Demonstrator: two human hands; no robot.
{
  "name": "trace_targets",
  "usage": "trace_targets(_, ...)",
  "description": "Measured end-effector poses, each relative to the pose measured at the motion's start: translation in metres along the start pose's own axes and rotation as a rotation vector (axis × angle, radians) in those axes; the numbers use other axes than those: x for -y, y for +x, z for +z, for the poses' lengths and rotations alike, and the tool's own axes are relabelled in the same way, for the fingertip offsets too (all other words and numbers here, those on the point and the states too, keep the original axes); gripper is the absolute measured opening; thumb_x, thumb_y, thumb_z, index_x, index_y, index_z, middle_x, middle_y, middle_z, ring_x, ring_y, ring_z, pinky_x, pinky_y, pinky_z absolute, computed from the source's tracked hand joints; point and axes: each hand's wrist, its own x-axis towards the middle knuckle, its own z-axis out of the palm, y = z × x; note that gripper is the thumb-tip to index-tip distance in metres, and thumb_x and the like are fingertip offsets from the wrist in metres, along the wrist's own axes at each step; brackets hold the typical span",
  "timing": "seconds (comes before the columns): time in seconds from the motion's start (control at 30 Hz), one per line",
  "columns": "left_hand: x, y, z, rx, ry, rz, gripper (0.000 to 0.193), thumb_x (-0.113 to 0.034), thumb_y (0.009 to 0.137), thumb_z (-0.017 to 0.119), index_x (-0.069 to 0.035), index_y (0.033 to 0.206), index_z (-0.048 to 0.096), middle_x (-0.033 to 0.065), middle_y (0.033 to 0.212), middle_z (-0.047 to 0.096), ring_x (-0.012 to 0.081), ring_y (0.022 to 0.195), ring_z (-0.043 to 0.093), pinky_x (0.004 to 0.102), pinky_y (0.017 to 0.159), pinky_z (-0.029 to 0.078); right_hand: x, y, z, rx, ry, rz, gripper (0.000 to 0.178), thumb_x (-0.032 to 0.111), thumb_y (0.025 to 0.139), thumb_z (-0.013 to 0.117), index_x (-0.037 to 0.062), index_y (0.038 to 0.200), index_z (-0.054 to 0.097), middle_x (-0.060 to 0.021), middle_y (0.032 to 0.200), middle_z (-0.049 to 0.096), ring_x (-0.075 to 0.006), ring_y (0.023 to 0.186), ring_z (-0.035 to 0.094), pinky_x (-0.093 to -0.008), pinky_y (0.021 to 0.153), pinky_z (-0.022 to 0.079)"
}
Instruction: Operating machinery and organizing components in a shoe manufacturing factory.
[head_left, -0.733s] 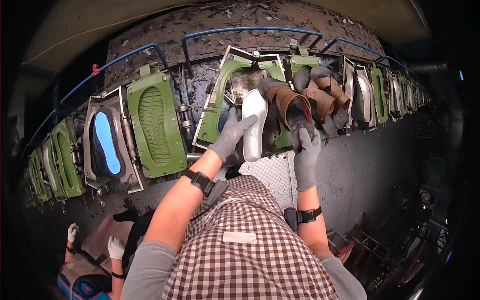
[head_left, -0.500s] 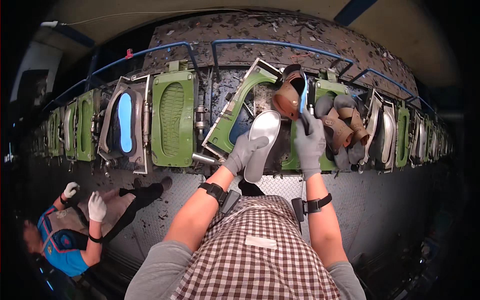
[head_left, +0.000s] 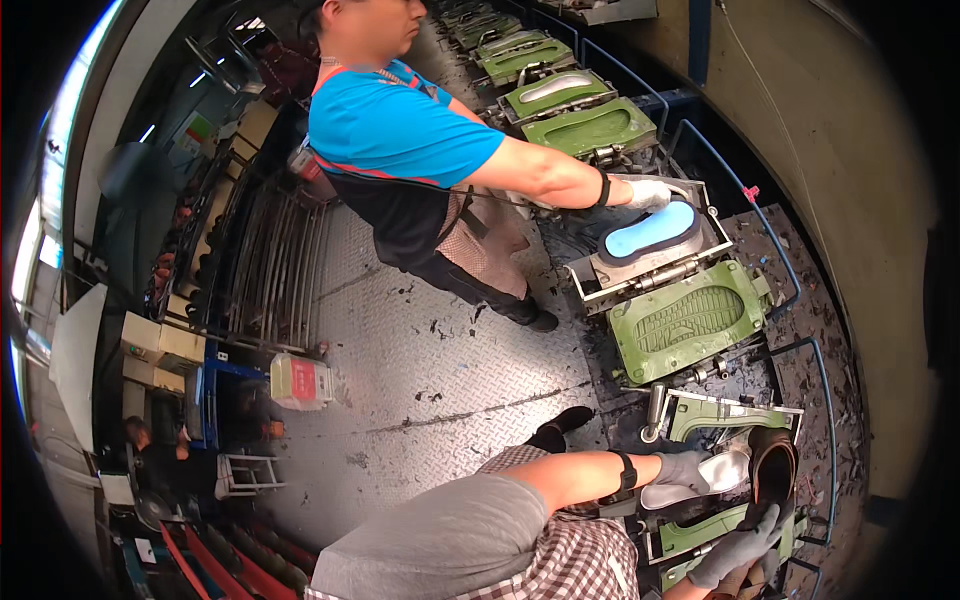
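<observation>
Low on the right, my gloved left hand [head_left: 682, 471] grips the edge of a silver metal shoe last [head_left: 722, 474], its smooth sole side showing. Beyond it stands a dark brown sandal [head_left: 773, 468], opening visible. My gloved right hand [head_left: 742, 548] has its fingers closed at the sandal's near end; part of that grip is hidden. An open green mould frame [head_left: 725, 417] lies around the last, and another green mould part [head_left: 690, 535] is beside my right hand. More brown footwear shows partly below that hand.
A co-worker in a blue shirt [head_left: 410, 130] reaches a gloved hand [head_left: 650, 193] to a mould holding a blue-topped sole [head_left: 650, 232]. A green tread mould [head_left: 690, 320] lies between us. Blue rails [head_left: 830, 430] run behind the moulds; a box [head_left: 300, 380] stands on the metal floor [head_left: 430, 370].
The view has swung left, bringing the co-worker close and moving my hands to the lower right. The co-worker's hand now reaches the blue-topped sole. My hands stay on the last and sandal.
</observation>
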Motion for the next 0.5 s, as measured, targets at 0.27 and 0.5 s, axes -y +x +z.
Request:
trace_targets(0.27, 0.041, 0.010, -0.009, 0.003, -0.072, 0.325, 0.065, -0.013, 0.061, 0.085, -0.002, 0.122, 0.065, 0.0070, 0.112, 0.071, 0.0164, 0.099, 0.065, 0.0328, 0.088, 0.054, -0.038, -0.015, 0.007, 0.319, -0.429, -0.293, 0.037, 0.007, 0.096, 0.061, -0.0064, 0.130, 0.057, -0.0177, 0.128, 0.062, -0.0252, 0.110, 0.062, -0.0331, 0.097, 0.049)
trace_targets(0.5, 0.039, 0.000, -0.018, -0.005, 0.588, -0.058, 0.066, -0.029, 0.078, 0.071, 0.001, 0.134, 0.051, 0.0216, 0.114, 0.067, 0.0296, 0.106, 0.065, 0.0352, 0.084, 0.053, -0.048, -0.022, 0.064, 0.830, -0.302, -0.136, 0.032, 0.000, 0.092, 0.060, -0.0035, 0.125, 0.059, -0.0132, 0.115, 0.068, -0.0211, 0.103, 0.066, -0.0307, 0.090, 0.051)
